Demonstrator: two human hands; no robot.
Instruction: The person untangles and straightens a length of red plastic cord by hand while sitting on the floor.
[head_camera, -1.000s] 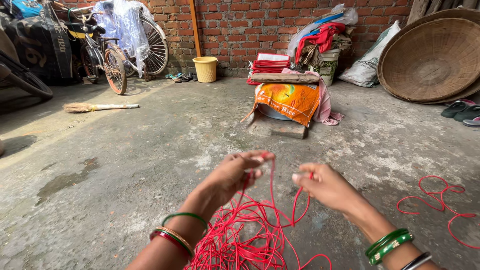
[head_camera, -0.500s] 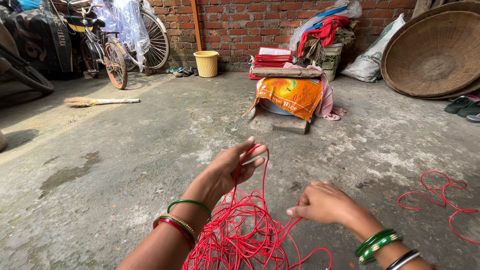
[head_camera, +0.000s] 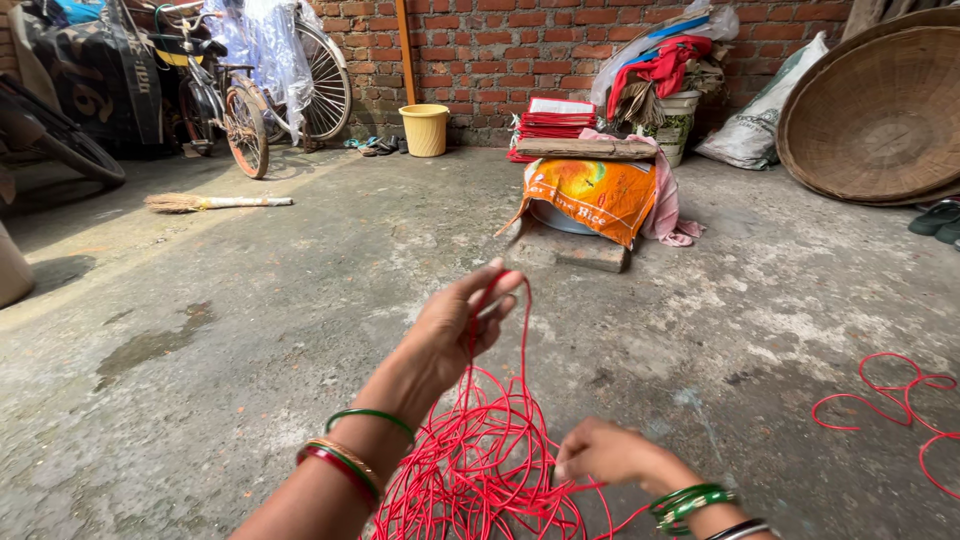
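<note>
Red cord (head_camera: 470, 470) lies in a tangled heap on the concrete floor (head_camera: 250, 330) near me. My left hand (head_camera: 455, 325) is raised, fingers pinched on a loop of it. My right hand (head_camera: 605, 455) sits low at the heap's right edge, closed on strands.

- We see soft, bright daylight across the concrete floor (head_camera: 300, 330), without hard glare.
- Shadows are faint; the darkest patch lies at far left of the floor, beneath the bicycle (head_camera: 250, 100) and the dark things beside it.
- The brick wall (head_camera: 520, 50) behind the bicycle looks evenly lit and fairly sharp.
- We notice slight motion blur on the raised left hand (head_camera: 455, 325) and the red cord (head_camera: 480, 470).
- Wide-angle stretching shows toward the frame edges.
</note>
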